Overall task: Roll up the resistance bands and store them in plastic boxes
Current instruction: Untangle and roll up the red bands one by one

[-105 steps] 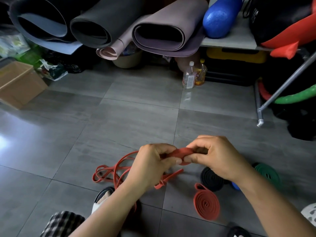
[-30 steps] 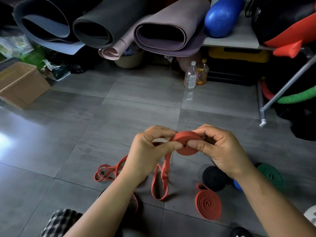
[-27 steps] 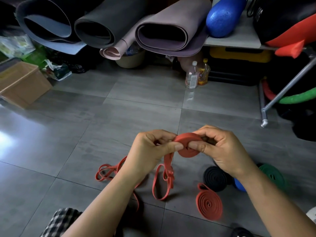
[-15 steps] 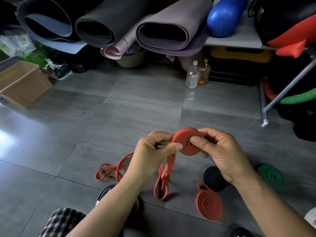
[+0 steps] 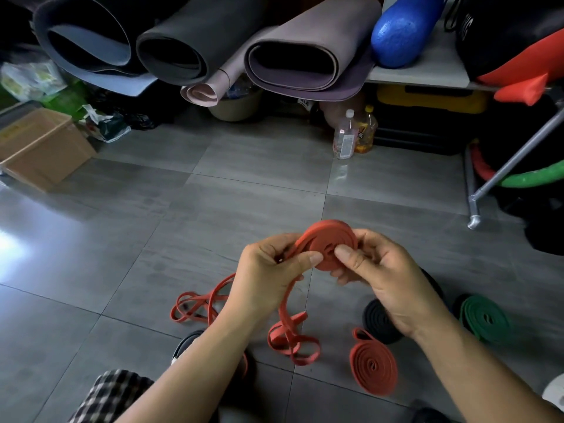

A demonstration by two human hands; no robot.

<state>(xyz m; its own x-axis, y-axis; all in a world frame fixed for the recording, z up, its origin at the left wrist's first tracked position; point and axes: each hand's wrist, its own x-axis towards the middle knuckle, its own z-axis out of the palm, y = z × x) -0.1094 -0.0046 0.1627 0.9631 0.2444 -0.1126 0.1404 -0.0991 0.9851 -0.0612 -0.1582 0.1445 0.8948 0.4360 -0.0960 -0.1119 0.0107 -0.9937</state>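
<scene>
A red resistance band [image 5: 328,239] is partly wound into a flat coil held above the grey floor. My left hand [image 5: 268,279] pinches the coil's left side, and my right hand [image 5: 384,276] grips its right side with the thumb on its face. The band's loose tail [image 5: 290,334] hangs down and lies in loops on the tiles. On the floor lie three finished coils: a red one [image 5: 374,366], a black one [image 5: 381,322] and a green one [image 5: 483,317]. No plastic box is in sight.
More loose red band [image 5: 195,306] lies left of my arms. Rolled mats [image 5: 305,53] and a blue roller [image 5: 403,29] rest on a shelf at the back. Two bottles [image 5: 346,135], a cardboard box [image 5: 39,148] and a metal rack leg [image 5: 474,203] stand on the floor.
The coil has grown and turned its flat face toward me. Both hands have kept winding it, and the hanging tail has shortened and shifted on the floor.
</scene>
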